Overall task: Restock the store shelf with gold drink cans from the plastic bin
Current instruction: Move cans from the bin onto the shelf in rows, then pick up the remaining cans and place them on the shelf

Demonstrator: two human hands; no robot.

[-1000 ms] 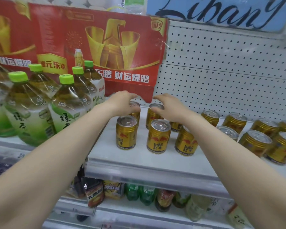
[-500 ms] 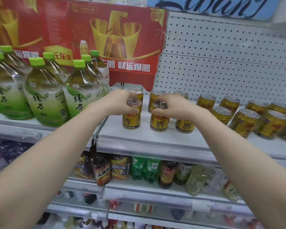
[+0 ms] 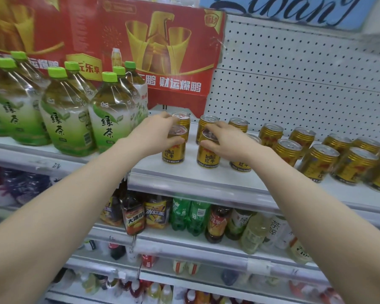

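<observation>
The left hand [image 3: 160,133] has fingers and thumb curled round the top rim of the front-left gold metal drink can [image 3: 173,153]. The right hand [image 3: 226,140] grips the top of the front-centre gold metal drink can [image 3: 207,157] likewise. Both cans stand upright on the white metal shelf [image 3: 206,181], each just ahead of the rear gold cans [image 3: 207,121]. Judgement: the step is seating and squaring this pair. Done well, bases sit flat, labels face forward, and each can lines up with its column before the fingers let go. The loose group of gold cans [image 3: 316,161] to the right stands unevenly and probably wants straightening. Green-capped clear plastic tea bottles [image 3: 110,121] stand just left of the left hand. The plastic bin is not in view.
</observation>
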